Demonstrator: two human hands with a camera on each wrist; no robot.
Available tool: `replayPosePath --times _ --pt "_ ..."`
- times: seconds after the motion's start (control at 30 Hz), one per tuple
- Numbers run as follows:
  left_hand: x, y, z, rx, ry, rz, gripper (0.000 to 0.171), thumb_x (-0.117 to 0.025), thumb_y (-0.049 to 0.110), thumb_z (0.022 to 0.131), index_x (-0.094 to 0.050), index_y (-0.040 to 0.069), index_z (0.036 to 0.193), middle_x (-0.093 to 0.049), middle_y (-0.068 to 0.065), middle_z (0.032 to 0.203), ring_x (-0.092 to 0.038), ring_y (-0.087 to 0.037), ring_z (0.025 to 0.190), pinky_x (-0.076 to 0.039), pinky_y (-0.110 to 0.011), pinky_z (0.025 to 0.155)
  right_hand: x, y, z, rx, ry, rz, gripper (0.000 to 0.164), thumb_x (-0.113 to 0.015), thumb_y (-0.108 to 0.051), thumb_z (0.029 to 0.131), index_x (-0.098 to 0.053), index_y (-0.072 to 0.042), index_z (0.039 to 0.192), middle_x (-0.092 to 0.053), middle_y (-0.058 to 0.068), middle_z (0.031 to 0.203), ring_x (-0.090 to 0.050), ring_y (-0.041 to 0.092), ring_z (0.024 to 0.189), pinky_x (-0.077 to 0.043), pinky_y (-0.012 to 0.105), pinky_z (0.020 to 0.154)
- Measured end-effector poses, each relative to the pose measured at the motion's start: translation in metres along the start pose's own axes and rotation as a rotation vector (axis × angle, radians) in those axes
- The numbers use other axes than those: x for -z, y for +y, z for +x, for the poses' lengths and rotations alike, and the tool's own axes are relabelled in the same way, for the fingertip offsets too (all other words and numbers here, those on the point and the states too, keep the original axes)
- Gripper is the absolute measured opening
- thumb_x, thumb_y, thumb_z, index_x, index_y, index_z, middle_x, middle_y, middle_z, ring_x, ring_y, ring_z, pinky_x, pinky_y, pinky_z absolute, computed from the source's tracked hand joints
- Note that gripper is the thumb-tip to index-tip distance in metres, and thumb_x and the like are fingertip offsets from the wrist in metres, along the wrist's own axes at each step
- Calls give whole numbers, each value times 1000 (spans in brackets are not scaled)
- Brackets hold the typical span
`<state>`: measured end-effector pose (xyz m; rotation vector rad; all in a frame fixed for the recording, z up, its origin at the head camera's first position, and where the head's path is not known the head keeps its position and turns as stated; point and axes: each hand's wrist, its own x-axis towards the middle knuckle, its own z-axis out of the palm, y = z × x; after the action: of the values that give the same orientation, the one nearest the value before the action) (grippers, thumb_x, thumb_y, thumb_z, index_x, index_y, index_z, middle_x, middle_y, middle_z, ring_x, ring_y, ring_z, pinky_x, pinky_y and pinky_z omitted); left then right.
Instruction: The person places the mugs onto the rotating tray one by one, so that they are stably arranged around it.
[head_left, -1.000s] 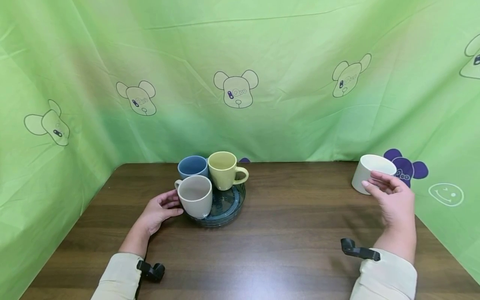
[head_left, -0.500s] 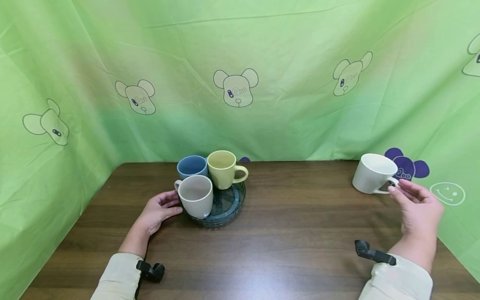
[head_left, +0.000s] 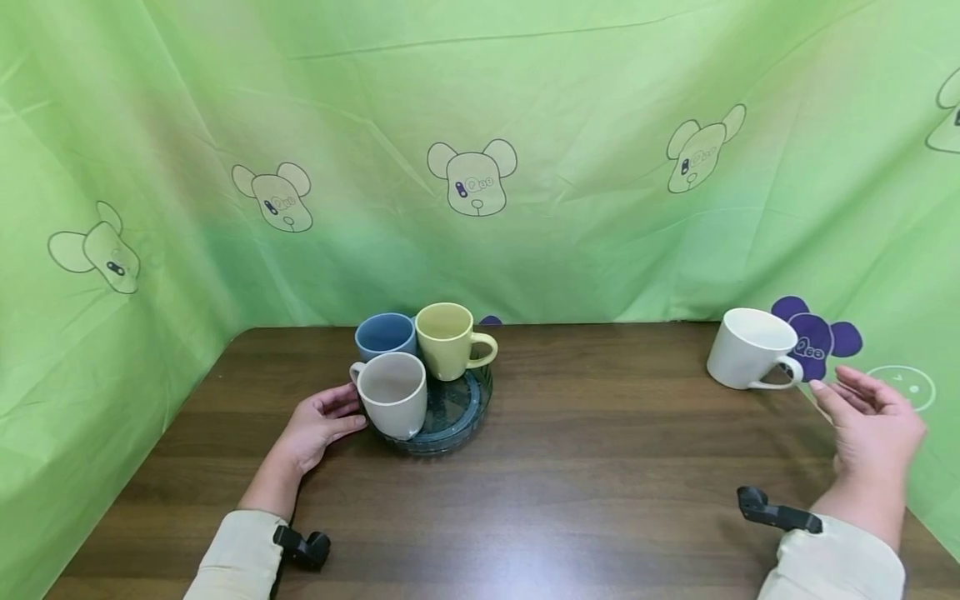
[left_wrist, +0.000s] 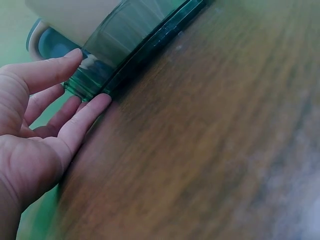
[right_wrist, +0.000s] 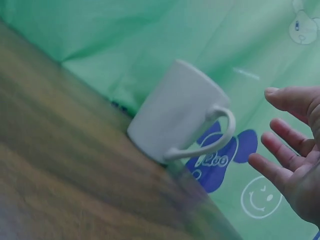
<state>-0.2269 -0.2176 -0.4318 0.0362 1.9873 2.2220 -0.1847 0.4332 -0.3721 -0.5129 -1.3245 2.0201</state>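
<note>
My left hand (head_left: 318, 427) lies at the left side of a round clear glass dish (head_left: 450, 442), its fingertips right at the dish wall. In the left wrist view the fingers (left_wrist: 90, 117) are loosely spread along the lower edge, with the thumb higher up. Inside the dish stand a greyish-white mug (head_left: 392, 404), a yellow mug (head_left: 447, 337) and a blue mug (head_left: 385, 333), the blue one partly hidden. A white mug (head_left: 750, 350) stands upright at the far right of the table, handle to the right. My right hand (head_left: 870, 425) is just right of that handle, apart from it, fingers loosely extended.
The brown wooden table (head_left: 570, 467) reaches back to a green cloth (head_left: 585, 242) printed with bear heads, which also hangs along both sides. The white mug is close to the table's back right corner. Black camera mounts (head_left: 776, 510) sit on both wrists.
My right hand has moved off the white mug, passing its handle and drawing away to the right. The mug's handle has come into view. My left hand and the dish have stayed put.
</note>
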Motion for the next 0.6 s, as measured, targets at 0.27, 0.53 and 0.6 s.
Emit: replayPosePath --times 0.27,0.53,0.6 --pt "-1 -1 -1 -3 7 3 65 -66 -18 81 -40 -13 140 -58 -7 118 -56 -13 107 -56 -31 85 13 9 8 -19 -124 1 36 -68 22 77 -76 -10 89 -73 -6 78 -69 3 68 -54 15 59" --pt "-1 0 -1 2 10 -3 65 -66 -18 81 -40 -12 140 -58 -5 117 -56 -13 107 -57 -31 84 15 17 19 -75 -230 20 39 -67 23 78 -76 -12 92 -73 -6 84 -69 6 69 -56 19 60" --pt "-1 1 -1 -3 6 -7 64 -66 -18 82 -41 -12 140 -59 -5 117 -56 -13 107 -57 -32 84 14 18 22 -92 -249 38 40 -67 24 77 -76 -12 93 -72 -6 86 -70 7 70 -56 20 60"
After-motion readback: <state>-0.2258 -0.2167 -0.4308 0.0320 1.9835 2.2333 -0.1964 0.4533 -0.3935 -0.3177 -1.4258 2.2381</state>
